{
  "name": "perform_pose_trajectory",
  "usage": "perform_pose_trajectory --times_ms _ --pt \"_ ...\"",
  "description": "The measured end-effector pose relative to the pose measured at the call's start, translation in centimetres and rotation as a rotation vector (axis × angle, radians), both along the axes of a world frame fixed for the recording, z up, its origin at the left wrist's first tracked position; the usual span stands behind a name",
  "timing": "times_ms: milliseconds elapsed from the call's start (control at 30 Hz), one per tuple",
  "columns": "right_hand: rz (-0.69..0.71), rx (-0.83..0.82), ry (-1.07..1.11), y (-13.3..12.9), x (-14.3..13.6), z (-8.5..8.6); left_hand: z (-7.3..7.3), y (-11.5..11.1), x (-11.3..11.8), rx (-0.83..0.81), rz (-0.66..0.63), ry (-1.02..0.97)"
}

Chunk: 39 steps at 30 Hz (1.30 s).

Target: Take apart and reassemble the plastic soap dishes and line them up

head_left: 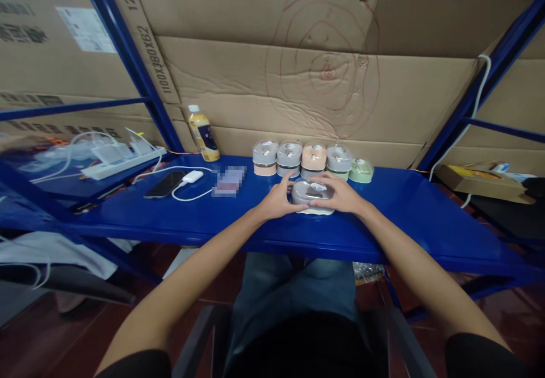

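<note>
A grey oval case with a clear lid rests near the front edge of the blue table, with something white beneath it. My left hand wraps round its left side, thumb at the front. From the right, my right hand grips the same case, its fingers over the top edge and thumb at the front. Just behind stands a row of similar cases, stacked in twos: grey over pink, grey ones, pink over grey and grey over green. A single green case sits at the row's right end.
On the blue table, a black phone, a white adapter with cable and a blurred flat item lie left. A yellow bottle stands behind them. A power strip is far left, an open carton far right.
</note>
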State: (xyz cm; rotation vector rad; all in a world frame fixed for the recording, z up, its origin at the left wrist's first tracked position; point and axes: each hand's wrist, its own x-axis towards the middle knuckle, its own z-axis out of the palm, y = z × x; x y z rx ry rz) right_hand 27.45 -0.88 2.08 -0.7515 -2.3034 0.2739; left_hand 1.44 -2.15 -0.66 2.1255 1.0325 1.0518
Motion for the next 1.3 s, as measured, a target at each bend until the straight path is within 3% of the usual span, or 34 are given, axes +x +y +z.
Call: perform_pose_trajectory --times_ms 333,867,1300 --pt "-0.099 -0.07 -0.124 -0.6 -0.3 0.4 -0.2 0.2 -0.3 -0.046 -0.003 0.059" --pt "-0.161 -0.09 -0.221 -1.6 -0.3 0.9 1.2 -1.6 0.3 0.019 0.02 0.223" --pt "-0.079 -0.111 -0.345 -3.1 1.3 0.9 0.2 -0.9 -0.7 -0.02 -0.051 0.249"
